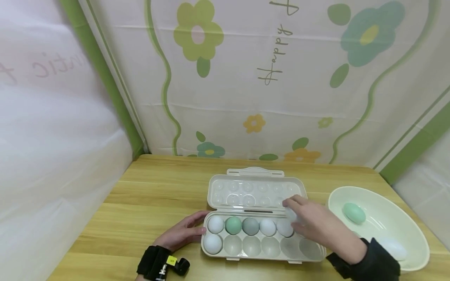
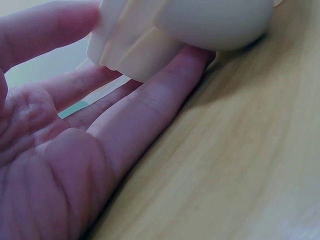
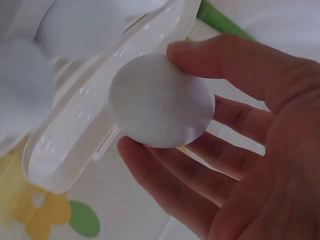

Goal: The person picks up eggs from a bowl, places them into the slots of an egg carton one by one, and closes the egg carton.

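An open egg carton [image 1: 242, 253] lies on the table, its clear lid [image 1: 258, 191] folded back. White, green and grey eggs sit in its back row, and one white egg [image 1: 212, 244] occupies the front row's left cup. At the left end, my left hand [image 1: 184, 232] grips the carton, thumb at the rim and fingers against the side and underneath. My right hand [image 1: 316, 220] pinches a white egg [image 3: 160, 100] between thumb and fingertips, above the right end of the back row. That hand partly hides the egg in the head view.
To the right stands a pale oval bowl [image 1: 418, 234] holding a green egg [image 1: 354, 213] and a white egg [image 1: 393, 249]; the right wrist covers part of it. A flower-printed cloth [image 1: 225, 97] rises behind the wooden table [image 1: 140, 203].
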A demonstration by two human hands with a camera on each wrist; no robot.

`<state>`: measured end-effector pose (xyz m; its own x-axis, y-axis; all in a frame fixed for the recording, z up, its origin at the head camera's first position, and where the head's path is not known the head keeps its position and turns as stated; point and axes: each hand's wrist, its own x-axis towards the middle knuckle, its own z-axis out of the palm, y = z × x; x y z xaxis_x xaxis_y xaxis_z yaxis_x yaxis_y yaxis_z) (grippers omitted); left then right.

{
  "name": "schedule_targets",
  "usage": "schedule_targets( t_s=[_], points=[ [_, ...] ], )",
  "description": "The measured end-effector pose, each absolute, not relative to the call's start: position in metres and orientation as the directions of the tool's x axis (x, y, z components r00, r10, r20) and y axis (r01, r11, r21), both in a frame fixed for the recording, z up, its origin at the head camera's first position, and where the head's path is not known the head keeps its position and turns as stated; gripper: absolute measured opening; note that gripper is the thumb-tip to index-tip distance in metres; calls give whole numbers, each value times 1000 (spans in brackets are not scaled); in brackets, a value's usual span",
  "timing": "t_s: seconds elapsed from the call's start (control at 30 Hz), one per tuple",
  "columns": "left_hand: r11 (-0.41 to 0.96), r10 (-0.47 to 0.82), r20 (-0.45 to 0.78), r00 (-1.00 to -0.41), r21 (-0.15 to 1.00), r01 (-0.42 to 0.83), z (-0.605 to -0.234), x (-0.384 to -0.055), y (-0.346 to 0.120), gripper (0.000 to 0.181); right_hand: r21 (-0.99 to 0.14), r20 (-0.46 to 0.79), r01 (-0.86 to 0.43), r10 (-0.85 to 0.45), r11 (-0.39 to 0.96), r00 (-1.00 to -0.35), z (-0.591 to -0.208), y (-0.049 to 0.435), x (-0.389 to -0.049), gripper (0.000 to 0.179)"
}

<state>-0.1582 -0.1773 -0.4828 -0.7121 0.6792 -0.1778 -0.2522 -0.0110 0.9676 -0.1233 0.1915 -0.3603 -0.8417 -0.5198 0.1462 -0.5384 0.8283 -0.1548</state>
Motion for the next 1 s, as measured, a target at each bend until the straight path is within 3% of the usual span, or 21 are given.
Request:
schedule_targets(
  t_s=[0.6,1.0],
  points=[
    [1,678,-198,-708,963,-268,-483,-159,-177,50,-282,382,-743,-640,607,-667,-392,116,-113,45],
    [-3,678,-200,-707,961,-275,-483,-160,-177,49,-326,391,-751,-642,574,-660,-403,89,-115,42]
  ],
)
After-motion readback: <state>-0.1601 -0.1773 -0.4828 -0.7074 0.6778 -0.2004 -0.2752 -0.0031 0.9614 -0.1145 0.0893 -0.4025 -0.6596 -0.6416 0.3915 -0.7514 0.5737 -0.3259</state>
